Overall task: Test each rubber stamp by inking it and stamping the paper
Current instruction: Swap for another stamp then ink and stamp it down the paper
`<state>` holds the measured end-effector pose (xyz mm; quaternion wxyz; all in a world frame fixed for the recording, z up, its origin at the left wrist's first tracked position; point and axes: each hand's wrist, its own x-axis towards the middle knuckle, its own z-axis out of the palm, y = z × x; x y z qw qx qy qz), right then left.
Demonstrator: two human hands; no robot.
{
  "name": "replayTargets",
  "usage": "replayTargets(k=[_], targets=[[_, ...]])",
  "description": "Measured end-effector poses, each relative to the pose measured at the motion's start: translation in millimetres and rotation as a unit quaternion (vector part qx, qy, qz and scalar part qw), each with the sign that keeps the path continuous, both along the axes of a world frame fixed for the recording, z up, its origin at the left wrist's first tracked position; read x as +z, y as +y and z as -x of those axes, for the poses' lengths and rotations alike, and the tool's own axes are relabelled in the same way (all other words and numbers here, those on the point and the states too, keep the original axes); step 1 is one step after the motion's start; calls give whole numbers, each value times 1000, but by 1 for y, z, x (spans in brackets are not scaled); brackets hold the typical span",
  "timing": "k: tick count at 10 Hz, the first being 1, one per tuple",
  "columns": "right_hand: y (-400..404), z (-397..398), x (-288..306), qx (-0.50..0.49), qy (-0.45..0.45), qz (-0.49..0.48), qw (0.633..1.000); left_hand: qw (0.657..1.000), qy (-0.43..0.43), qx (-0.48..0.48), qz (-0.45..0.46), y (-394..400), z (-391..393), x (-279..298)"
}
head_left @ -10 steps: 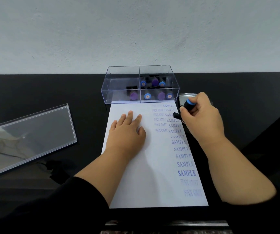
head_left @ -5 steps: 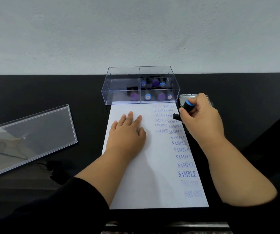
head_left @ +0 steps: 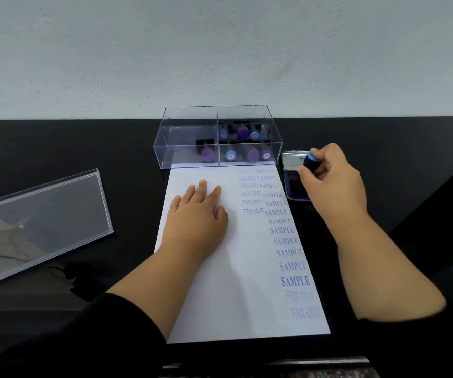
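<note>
My right hand (head_left: pixel 331 181) grips a black rubber stamp with a blue cap (head_left: pixel 310 160) over the open blue ink pad (head_left: pixel 294 188), just right of the paper. The stamp's base is hidden by my fingers. My left hand (head_left: pixel 196 214) lies flat on the white paper (head_left: pixel 236 282), fingers straight. The paper's right side carries blue SAMPLE and FAX OUT prints. A clear plastic box (head_left: pixel 189 148) at the paper's far end holds several stamps with purple and blue caps.
The clear box lid (head_left: pixel 39 222) lies on the black table at the left. A black cable (head_left: pixel 78 276) sits near it. The ink pad's open lid (head_left: pixel 292 160) stands behind the pad. A pale wall rises behind the table.
My right hand has carried the stamp rightward off the paper's edge to above the ink pad, which now shows. My left hand has stayed on the paper.
</note>
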<state>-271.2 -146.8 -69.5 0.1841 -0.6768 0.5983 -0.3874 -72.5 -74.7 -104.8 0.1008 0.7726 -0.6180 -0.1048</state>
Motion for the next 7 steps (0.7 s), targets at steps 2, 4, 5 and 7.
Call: replayTargets(k=[2, 4, 5, 7], targets=[[-12, 6, -2, -26, 1, -2, 1000, 1000, 0, 2, 3, -1, 1, -1], [-19, 2, -5, -43, 8, -9, 999, 1000, -2, -1, 2, -1, 0, -1], [-21, 0, -7, -50, 17, -10, 999, 1000, -1, -1, 5, -1, 0, -1], [-22, -5, -10, -43, 42, -9, 998, 1000, 3, -3, 4, -1, 0, -1]])
